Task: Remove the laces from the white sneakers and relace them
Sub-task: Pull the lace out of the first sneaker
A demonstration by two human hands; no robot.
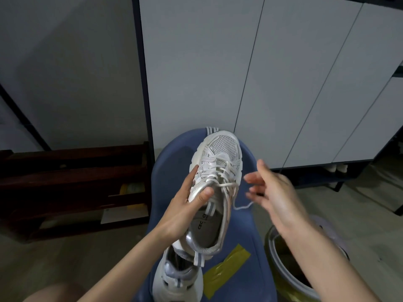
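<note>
A white sneaker [220, 162] with a mesh toe is held up over a blue chair seat [242, 234], toe pointing away from me. My left hand [185, 205] grips its tongue and left side, thumb pressed on the silver tongue edge. A white lace [224, 178] crosses the upper eyelets, and its loose end [242, 207] trails to the right. My right hand [270, 190] is just right of the shoe, fingers apart; the lace end runs toward its fingers, and I cannot tell whether they pinch it. A second white sneaker [176, 277] lies on the seat below.
Yellow tape [226, 269] is stuck on the blue seat. A round bin with a pale rim [281, 267] stands at the lower right. White cabinet doors [283, 83] rise behind the chair, and a dark wooden rack [72, 188] sits at the left on the floor.
</note>
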